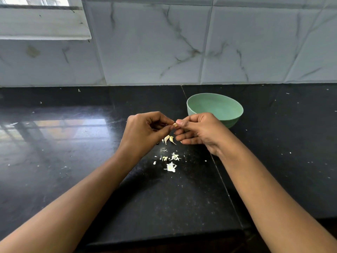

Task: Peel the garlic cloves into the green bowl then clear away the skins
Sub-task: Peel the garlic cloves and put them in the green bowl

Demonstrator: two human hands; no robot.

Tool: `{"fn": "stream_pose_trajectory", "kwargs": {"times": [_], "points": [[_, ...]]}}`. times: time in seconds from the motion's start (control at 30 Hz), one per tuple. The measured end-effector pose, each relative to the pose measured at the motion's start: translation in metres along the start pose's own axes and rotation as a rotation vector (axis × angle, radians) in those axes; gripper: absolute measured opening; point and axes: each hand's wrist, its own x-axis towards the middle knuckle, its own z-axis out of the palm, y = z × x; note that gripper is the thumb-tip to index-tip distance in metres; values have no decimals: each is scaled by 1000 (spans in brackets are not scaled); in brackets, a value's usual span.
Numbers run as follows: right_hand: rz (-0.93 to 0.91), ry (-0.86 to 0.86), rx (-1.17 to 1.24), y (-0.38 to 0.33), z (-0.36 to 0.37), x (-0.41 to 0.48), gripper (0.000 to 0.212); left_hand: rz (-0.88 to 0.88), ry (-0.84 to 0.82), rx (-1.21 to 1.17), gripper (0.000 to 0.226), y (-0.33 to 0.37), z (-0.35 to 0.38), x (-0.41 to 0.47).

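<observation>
Peeling step in hand. Left hand point(145, 128) and right hand point(197, 130) pinch one garlic clove point(175, 125) between their fingertips, above the black counter point(73, 161). Two more cloves point(169, 139) lie just below the fingers; loose skins point(171, 162) nearer the body. Green bowl point(215, 108) sits just beyond the right fingers, contents hidden. Next, judging: strip the skin, then drop the clove into the bowl.

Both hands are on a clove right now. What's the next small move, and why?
Probably peel the skin off the clove, then drop it into the bowl. Left hand and right hand both pinch it above the counter, near the bowl, and no clove shows in the bowl yet.
</observation>
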Motion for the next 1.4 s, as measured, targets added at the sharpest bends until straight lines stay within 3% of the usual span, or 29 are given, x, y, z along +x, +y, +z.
{"fn": "stream_pose_trajectory", "kwargs": {"times": [0.17, 0.47, 0.7, 0.93, 1.17, 1.3, 1.4], "points": [[-37, 0, 99, -2, 0, -1, 6, -10, 27, -39, 10, 1, -1, 0], [-184, 28, 30, 0, 3, 1, 5, -88, 38, -119, 14, 0, -2, 0], [-180, 37, 32, 3, 5, 2, 5, -66, 64, -18, 11, 1, 0, -2], [-190, 22, -18, 5, 2, 5, 12, -104, 4, -41, 21, 0, 1, -1], [-231, 55, -177, 13, 3, 10, 13, -251, -22, -157, 14, -1, 1, 0], [-350, 104, -378, 16, 5, 13, 20, -325, -46, -253, 12, 1, 0, 1], [-466, 140, -513, 17, 7, 13, 11, -407, -74, -388, 10, 3, 0, 2]]}}
